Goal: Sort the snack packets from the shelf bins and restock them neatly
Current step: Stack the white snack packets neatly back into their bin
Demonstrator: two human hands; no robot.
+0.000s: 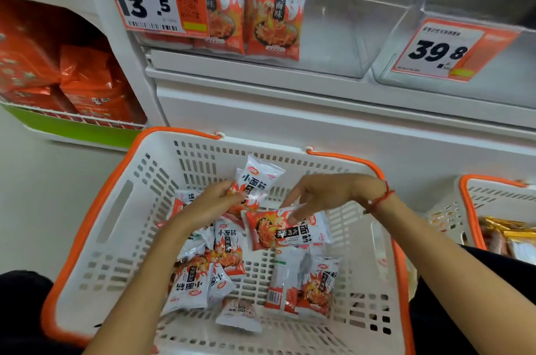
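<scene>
Left hand grips upright packets above the basket; right hand pinches another packet by its edge, risking slippage among loose stock.

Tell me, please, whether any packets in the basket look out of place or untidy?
Yes: the packets in the white basket lie jumbled, some upside down, one back-side up. The left hand holds a few; the right hand pinches another.

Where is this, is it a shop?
Most likely a shop or supermarket. Price tags hang on clear shelf bins of snack packets, and both hands sort packets in a shopping basket.
</scene>
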